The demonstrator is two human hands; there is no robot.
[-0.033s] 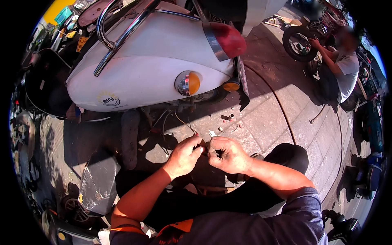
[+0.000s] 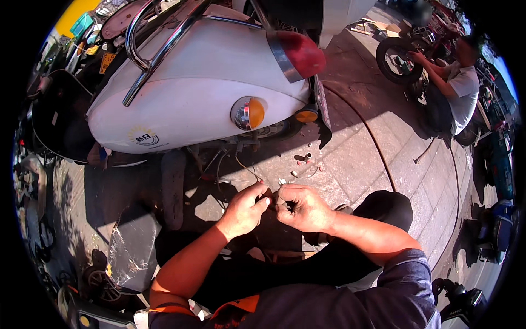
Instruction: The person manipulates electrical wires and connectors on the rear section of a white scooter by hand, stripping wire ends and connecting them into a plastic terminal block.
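My left hand (image 2: 241, 213) and my right hand (image 2: 304, 208) meet in front of me, below the rear of a white scooter (image 2: 181, 104). Fingers and thumb are pinched together on each hand. Whatever sits between the fingertips is small, dark and mostly hidden. A thin wire (image 2: 245, 165) hangs from the scooter's underside, and its red end (image 2: 261, 182) comes down close to my left fingertips. Just past my right fingertips shows a small white piece (image 2: 282, 181); I cannot tell whether it is held or lies on the ground.
On the paving beyond my hands lie a small dark cylinder (image 2: 308, 156) and several tiny parts. A brown hose (image 2: 366, 122) runs across the ground. At the right, a person (image 2: 463, 93) handles a wheel (image 2: 399, 60). A black scuffed seat (image 2: 133, 249) stands at my left.
The whole view has shifted slightly, so the scooter appears a little farther left. Both hands keep the same pinched pose, close together.
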